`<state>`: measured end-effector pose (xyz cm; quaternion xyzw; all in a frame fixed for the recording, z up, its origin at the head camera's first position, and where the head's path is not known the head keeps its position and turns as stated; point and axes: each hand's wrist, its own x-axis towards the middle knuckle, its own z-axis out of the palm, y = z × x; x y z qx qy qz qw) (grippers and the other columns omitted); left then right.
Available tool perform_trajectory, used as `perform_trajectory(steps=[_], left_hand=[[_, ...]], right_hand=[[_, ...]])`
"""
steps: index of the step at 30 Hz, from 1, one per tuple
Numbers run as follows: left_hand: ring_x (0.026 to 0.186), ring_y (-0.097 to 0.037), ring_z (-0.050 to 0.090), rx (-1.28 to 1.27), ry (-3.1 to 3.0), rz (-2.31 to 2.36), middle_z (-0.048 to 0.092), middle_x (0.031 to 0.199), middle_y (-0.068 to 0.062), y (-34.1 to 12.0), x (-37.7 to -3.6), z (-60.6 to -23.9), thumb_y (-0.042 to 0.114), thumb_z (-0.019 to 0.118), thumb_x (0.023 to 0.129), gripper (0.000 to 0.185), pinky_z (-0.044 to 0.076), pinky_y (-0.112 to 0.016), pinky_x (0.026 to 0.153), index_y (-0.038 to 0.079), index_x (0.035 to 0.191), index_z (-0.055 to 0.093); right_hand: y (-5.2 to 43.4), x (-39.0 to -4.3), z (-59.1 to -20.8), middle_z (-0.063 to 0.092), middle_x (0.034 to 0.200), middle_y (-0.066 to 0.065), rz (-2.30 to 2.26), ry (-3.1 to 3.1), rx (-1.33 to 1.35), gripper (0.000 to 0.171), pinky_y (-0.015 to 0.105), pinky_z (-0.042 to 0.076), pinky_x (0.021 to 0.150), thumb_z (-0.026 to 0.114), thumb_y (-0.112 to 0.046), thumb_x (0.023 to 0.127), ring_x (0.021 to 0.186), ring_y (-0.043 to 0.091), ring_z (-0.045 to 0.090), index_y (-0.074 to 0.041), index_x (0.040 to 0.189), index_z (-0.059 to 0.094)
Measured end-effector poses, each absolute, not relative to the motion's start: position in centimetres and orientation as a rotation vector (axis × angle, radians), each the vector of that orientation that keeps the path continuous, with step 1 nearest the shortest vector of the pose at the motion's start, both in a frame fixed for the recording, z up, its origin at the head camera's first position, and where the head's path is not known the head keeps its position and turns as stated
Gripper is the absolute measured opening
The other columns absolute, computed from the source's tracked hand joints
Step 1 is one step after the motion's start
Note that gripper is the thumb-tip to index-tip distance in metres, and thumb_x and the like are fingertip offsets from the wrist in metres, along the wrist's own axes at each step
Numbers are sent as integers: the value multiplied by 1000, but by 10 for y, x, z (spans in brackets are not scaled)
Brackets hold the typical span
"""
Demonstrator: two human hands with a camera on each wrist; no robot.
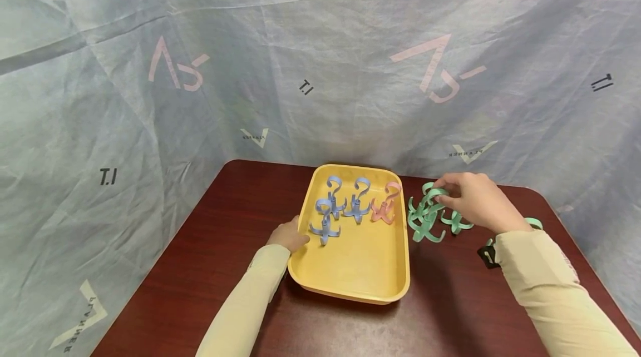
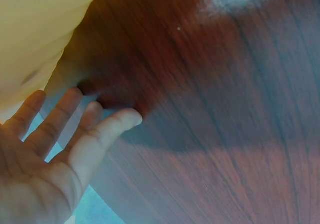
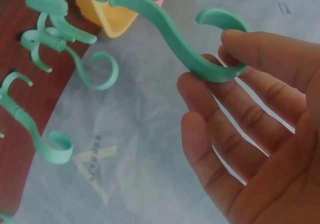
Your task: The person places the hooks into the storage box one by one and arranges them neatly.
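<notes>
My right hand [image 1: 473, 196] pinches the curled end of a green swivel hook [image 1: 425, 230] between thumb and fingers. The hook hangs with its prongs down, just right of the yellow tray [image 1: 350, 273]. In the right wrist view, the thumb presses on the green curl [image 3: 220, 74] while the outer fingers are spread. My left hand [image 1: 286, 236] is at the tray's left rim; in the left wrist view its fingers [image 2: 52, 126] are loosely straight beside the yellow wall. Three blue hooks [image 1: 357, 209] and a pink hook [image 1: 383, 211] stand in the tray.
Other green hooks [image 1: 455, 223] stand on the dark red wooden table [image 1: 210, 218] to the right, one partly hidden by the right sleeve [image 1: 538, 257]. A black tag-like piece [image 1: 487, 255] shows by that wrist. A grey printed sheet [image 1: 320, 68] hangs behind the table.
</notes>
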<state>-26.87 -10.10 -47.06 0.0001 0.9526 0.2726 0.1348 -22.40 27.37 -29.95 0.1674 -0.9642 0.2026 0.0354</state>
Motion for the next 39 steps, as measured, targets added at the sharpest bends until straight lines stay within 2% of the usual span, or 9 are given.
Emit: perform_trajectory(steps=[3,9,16,31,35,39], left_hand=[[78,-26,63,-5,2762,784,69,101,-16,-101,-270,-472,24,68,93,57,52,-40,72,6,144,50],[76,-26,62,-9,2758,796,69,99,-15,-102,-272,-475,24,68,92,56,52,-40,70,6,142,51],[77,-26,62,-9,2764,796,69,99,-16,-101,-271,-474,24,68,92,56,52,-40,72,6,142,52],[87,-29,64,-20,2755,789,68,109,-18,-100,-267,-467,23,67,93,61,52,-43,79,4,147,47],[87,-30,64,2,2762,784,69,109,-19,-101,-268,-469,23,68,93,61,52,-43,79,3,146,47],[88,-30,64,13,2769,778,69,110,-19,-101,-268,-469,23,68,93,61,52,-44,80,3,147,47]], right_hand=[[265,-225,-299,74,86,2,635,-2960,518,21,41,50,67,74,-12,91,66,12,62,-5,111,74],[244,-228,-298,74,90,3,676,-2961,522,16,45,52,70,75,-14,92,76,18,67,-8,107,76],[223,-233,-302,73,88,1,698,-2962,556,17,41,51,67,73,-11,92,73,15,64,-8,109,76],[187,-246,-322,72,87,3,762,-2963,606,14,41,54,70,72,-10,94,78,19,67,-7,107,76],[180,-248,-330,71,86,2,787,-2962,597,16,39,54,69,75,-12,93,74,17,66,-7,108,76],[175,-249,-338,70,84,2,828,-2962,574,19,36,52,67,75,-12,93,63,12,63,-8,111,76]])
